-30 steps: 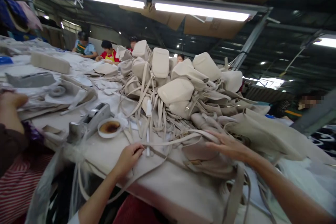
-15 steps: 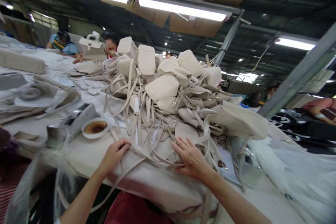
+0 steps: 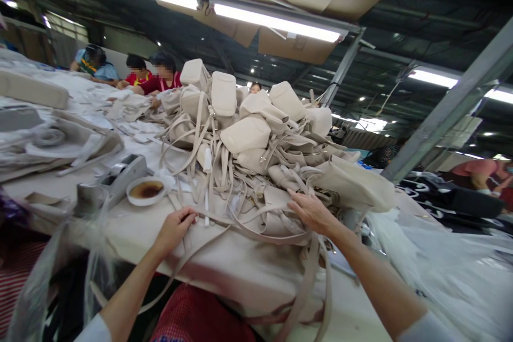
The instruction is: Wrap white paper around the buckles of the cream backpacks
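Low at the front of the table, my left hand (image 3: 176, 230) has its fingers curled closed at the end of a beige strap (image 3: 216, 219) that runs off to the right. Farther right, my right hand (image 3: 315, 212) reaches in with its fingers stretched leftward, touching straps at the edge of a beige bag part (image 3: 276, 214); its fingertips are partly lost among them. Between and beyond both hands rises a big heap of beige bags (image 3: 246, 133) with tangled straps and metal clasps. Loose straps (image 3: 306, 288) hang over the table's front edge.
A white bowl of brown liquid (image 3: 146, 191) stands left of my left hand, beside a grey tape dispenser (image 3: 124, 173). Clear plastic sheeting (image 3: 441, 256) lies at right. Several people work across the table, including one in red (image 3: 162, 77). A slanted metal post (image 3: 449, 101) rises at right.
My right hand has moved right and slightly away from me, from lying spread on the straps. Straps near it shifted, and some now hang over the edge. The left hand stays nearly in place.
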### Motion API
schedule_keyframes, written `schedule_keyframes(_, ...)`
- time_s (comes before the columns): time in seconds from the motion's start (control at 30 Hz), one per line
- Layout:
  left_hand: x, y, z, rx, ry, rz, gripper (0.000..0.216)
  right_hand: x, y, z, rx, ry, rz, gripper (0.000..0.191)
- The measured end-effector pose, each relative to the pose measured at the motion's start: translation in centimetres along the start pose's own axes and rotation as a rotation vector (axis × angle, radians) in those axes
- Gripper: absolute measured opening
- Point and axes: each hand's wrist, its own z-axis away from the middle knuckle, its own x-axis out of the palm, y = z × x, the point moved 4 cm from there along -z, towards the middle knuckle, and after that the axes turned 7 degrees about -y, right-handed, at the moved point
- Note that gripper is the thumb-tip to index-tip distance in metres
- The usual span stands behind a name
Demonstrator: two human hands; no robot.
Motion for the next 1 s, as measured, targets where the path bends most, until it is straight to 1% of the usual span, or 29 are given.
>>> schedule_keyframes(0.07, 0.0, -0.1, 0.0, 0.004, -0.001, -0.001, 0.028, 0.2, -1.8, 0.3, -0.068, -0.112, 0.022, 0.056)
schedule_keyframes(0.1, 0.0, -0.1, 0.1, 0.005, 0.0, -0.001, 0.027, 0.0, -2.4, 0.7, -0.095, -0.138, 0.041, 0.061)
schedule_keyframes(0.23, 0.0, -0.1, 0.2, 0.007, 0.005, 0.005, 0.026, -1.2, -3.7, 4.0, -0.18, -0.124, 0.214, 0.082)
schedule_keyframes(0.27, 0.0, 0.0, 0.2, 0.005, 0.004, 0.008, 0.026, -1.2, -3.9, 4.9, -0.215, -0.116, 0.256, 0.081)
schedule_keyframes(0.37, -0.1, 0.1, 0.2, 0.001, 0.0, 0.004, 0.027, -0.3, -4.4, 7.5, -0.316, -0.077, 0.337, 0.067)
schedule_keyframes(0.47, -0.1, 0.2, 0.1, 0.0, -0.006, -0.01, 0.029, -0.3, -4.1, 9.0, -0.324, 0.023, 0.329, 0.06)
schedule_keyframes(0.5, -0.1, 0.1, 0.1, -0.002, -0.004, -0.013, 0.029, -0.8, -3.7, 9.3, -0.315, 0.062, 0.283, 0.054)
schedule_keyframes(0.57, -0.3, -0.1, 0.1, -0.005, 0.014, -0.014, 0.03, -3.2, -2.5, 9.6, -0.245, 0.175, 0.129, 0.039)
schedule_keyframes(0.63, -0.4, -0.3, 0.1, -0.011, 0.048, 0.0, 0.032, -6.7, -0.5, 9.9, -0.094, 0.296, -0.077, 0.024)
schedule_keyframes(0.67, -0.5, -0.4, 0.1, -0.017, 0.066, 0.011, 0.032, -8.4, 0.6, 10.2, -0.008, 0.336, -0.175, 0.022)
schedule_keyframes(0.7, -0.5, -0.5, 0.1, -0.022, 0.08, 0.022, 0.032, -9.9, 1.6, 10.7, 0.06, 0.34, -0.261, 0.024)
schedule_keyframes(0.73, -0.5, -0.6, 0.1, -0.027, 0.089, 0.029, 0.032, -11.0, 2.5, 11.3, 0.102, 0.299, -0.324, 0.026)
schedule_keyframes(0.77, -0.5, -0.6, 0.1, -0.029, 0.091, 0.031, 0.032, -11.6, 3.1, 12.2, 0.123, 0.229, -0.363, 0.026)
schedule_keyframes(0.8, -0.5, -0.7, 0.1, -0.029, 0.087, 0.028, 0.032, -11.6, 3.7, 13.3, 0.137, 0.139, -0.377, 0.024)
schedule_keyframes(0.83, -0.4, -0.7, 0.0, -0.027, 0.081, 0.023, 0.031, -11.0, 4.1, 14.7, 0.157, 0.029, -0.374, 0.019)
schedule_keyframes(0.87, -0.4, -0.7, 0.0, -0.024, 0.075, 0.02, 0.031, -9.9, 4.6, 16.1, 0.186, -0.095, -0.368, 0.015)
schedule_keyframes(0.9, -0.4, -0.7, 0.0, -0.021, 0.07, 0.02, 0.031, -8.5, 4.9, 17.7, 0.228, -0.226, -0.367, 0.02)
schedule_keyframes(0.97, -0.4, -0.7, -0.1, -0.019, 0.068, 0.022, 0.031, -5.3, 5.3, 20.2, 0.34, -0.452, -0.385, 0.043)
schedule_keyframes(1.0, -0.4, -0.8, -0.1, -0.021, 0.069, 0.023, 0.031, -3.9, 5.2, 20.9, 0.384, -0.517, -0.393, 0.049)
